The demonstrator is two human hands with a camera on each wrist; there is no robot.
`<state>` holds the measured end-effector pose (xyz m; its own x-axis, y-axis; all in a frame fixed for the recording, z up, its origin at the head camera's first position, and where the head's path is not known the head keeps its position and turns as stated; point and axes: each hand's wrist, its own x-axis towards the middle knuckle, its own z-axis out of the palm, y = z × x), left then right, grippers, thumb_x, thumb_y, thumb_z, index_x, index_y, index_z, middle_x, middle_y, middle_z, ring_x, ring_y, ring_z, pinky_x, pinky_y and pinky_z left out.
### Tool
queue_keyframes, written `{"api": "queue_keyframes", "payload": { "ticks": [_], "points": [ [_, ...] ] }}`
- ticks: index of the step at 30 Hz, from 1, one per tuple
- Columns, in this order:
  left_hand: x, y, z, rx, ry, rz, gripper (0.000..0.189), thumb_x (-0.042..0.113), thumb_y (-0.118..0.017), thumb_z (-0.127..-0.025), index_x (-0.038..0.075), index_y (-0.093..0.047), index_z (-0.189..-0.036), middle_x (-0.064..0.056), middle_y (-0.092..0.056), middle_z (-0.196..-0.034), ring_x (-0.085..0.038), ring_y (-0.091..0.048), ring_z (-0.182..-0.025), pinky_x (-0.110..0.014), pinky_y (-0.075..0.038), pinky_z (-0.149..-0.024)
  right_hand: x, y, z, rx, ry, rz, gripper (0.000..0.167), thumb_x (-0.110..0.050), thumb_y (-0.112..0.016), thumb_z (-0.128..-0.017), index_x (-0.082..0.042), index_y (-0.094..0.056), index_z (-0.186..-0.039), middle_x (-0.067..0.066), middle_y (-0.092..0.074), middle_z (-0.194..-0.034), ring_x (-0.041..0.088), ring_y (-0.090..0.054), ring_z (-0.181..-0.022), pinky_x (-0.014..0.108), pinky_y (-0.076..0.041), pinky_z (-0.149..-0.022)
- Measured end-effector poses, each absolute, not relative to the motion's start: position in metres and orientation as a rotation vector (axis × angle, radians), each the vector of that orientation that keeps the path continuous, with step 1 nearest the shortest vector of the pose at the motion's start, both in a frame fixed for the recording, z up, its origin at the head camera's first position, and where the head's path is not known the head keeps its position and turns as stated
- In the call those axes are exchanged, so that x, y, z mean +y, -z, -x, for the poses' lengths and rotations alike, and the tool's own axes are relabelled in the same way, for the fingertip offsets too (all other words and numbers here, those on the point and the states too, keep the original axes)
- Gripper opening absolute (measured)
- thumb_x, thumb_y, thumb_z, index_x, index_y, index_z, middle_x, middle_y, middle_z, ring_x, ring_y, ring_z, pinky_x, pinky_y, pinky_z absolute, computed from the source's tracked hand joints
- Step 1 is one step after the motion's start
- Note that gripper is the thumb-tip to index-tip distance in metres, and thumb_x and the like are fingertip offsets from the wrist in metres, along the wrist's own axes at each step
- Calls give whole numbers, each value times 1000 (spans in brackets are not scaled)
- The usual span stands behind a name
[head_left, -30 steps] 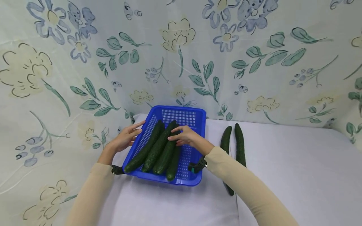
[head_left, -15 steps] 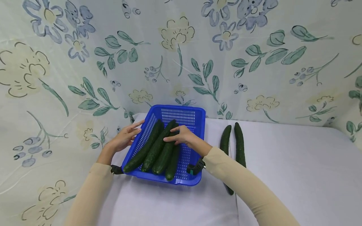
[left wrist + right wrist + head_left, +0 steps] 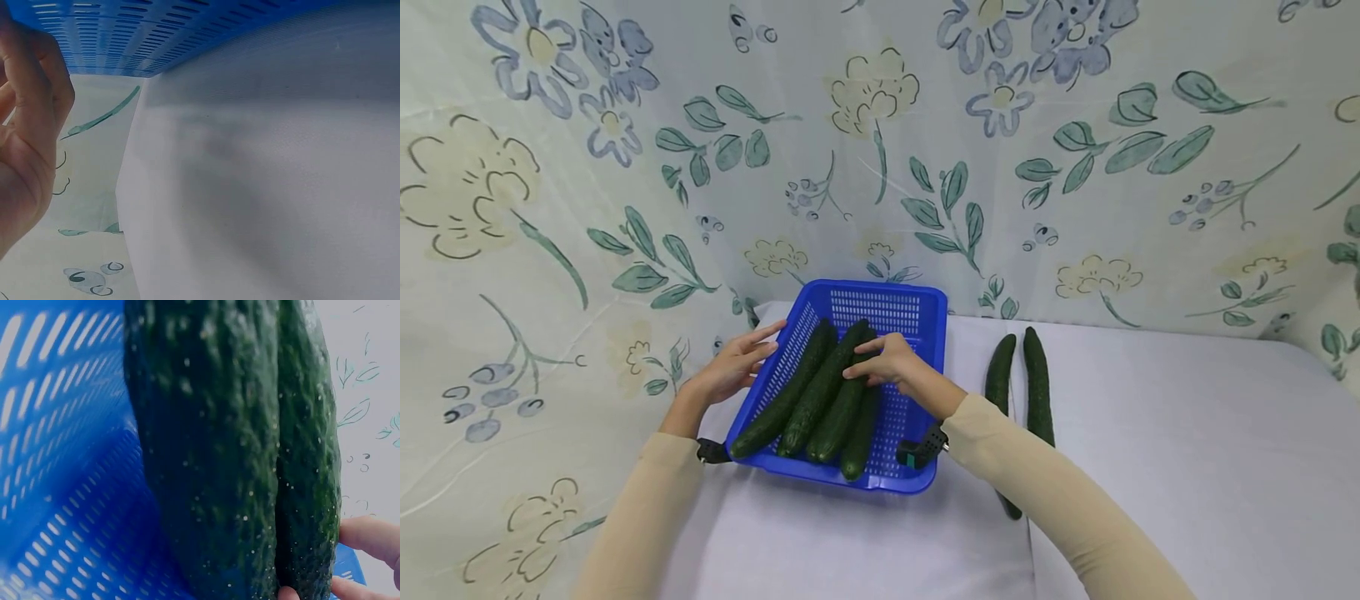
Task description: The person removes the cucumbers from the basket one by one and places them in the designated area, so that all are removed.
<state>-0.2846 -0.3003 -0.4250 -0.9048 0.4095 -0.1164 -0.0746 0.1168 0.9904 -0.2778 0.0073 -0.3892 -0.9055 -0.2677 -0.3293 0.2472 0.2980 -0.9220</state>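
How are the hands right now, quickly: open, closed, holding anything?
Left hand: open, beside the blue basket.
Right hand: closed, pinching a cucumber in the basket.

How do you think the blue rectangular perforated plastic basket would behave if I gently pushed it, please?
The basket would probably resist a little, since four long dark-green cucumbers load it. It seems unlikely to tip, looking wide and shallow. The cucumbers might roll sideways, as bare basket floor shows beside them.
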Motion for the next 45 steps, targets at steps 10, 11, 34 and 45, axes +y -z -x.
{"api": "queue_keyframes", "payload": {
  "ticks": [10, 11, 34, 45],
  "points": [
    [-299, 424, 285, 2048, -1838, -313, 54, 25, -43, -109, 24, -26, -160, -19, -54, -140, -23, -70, -99, -37, -60, -72, 14, 389, 277, 2032, 1761, -10, 53, 0, -83, -79, 2, -64, -129, 20, -28, -159, 33, -70, -97, 41, -58, -83],
    [-299, 424, 285, 2045, -1840, -310, 53, 25, -43, -109, 24, -26, -160, -18, -54, -139, -22, -70, -98, -37, -60, -72, 15, 389, 277, 2022, 1773, -6, 54, 0, -83, -80, 2, -64, -130, 20, -28, -159, 34, -70, -99, 41, -58, -83],
    [-300, 422, 285, 2077, -1813, -299, 54, 26, -43, -109, 24, -25, -160, -21, -53, -140, -22, -70, -96, -36, -60, -72, 22, 385, 271, 1822, 1973, 1, 60, 4, -79, -82, -1, -57, -139, 30, -35, -149, 44, -64, -105, 47, -58, -80],
    [-299, 421, 284, 2077, -1815, -294, 54, 26, -43, -109, 24, -26, -160, -25, -49, -142, -23, -70, -98, -37, -60, -73, 29, 383, 271, 1763, 2041, -8, 62, 2, -78, -83, 1, -54, -141, 28, -36, -148, 45, -64, -109, 46, -58, -81]
  ]
}}
